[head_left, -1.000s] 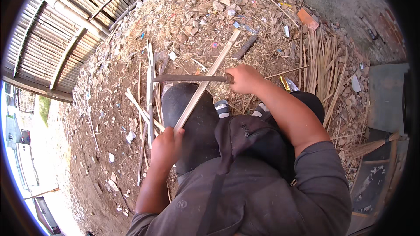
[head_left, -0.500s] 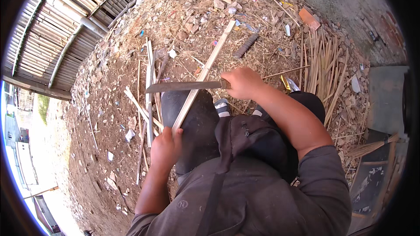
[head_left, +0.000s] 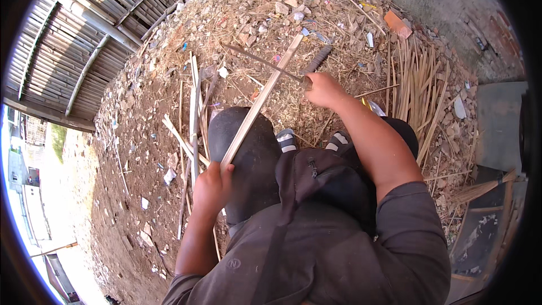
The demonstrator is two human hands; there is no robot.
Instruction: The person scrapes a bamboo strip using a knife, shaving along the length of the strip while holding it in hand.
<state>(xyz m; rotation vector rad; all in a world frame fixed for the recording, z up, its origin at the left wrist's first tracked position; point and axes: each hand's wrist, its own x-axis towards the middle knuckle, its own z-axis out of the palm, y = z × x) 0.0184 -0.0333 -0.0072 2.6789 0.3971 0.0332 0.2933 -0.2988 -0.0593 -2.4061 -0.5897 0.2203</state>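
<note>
My left hand (head_left: 212, 187) is closed around the near end of a long pale bamboo strip (head_left: 259, 101). The strip slants away to the upper right, passing over my left knee. My right hand (head_left: 323, 90) grips the handle of a long knife (head_left: 259, 60). Its blade crosses the far part of the strip, seen nearly edge-on and pointing to the upper left. Whether the blade touches the strip I cannot tell. Beyond my right hand a dark, ridged, rod-like object (head_left: 318, 58) lies on the ground.
Several loose strips (head_left: 195, 110) lie left of my left knee. A large bundle of thin split strips (head_left: 415, 79) rests at the right, near an orange brick piece (head_left: 398, 24). Rubble and shavings cover the ground. A bamboo fence (head_left: 84, 39) stands at the upper left.
My right hand has moved the knife away from me along the strip, and the blade has turned from broadside to nearly edge-on. My left hand keeps its hold with little movement.
</note>
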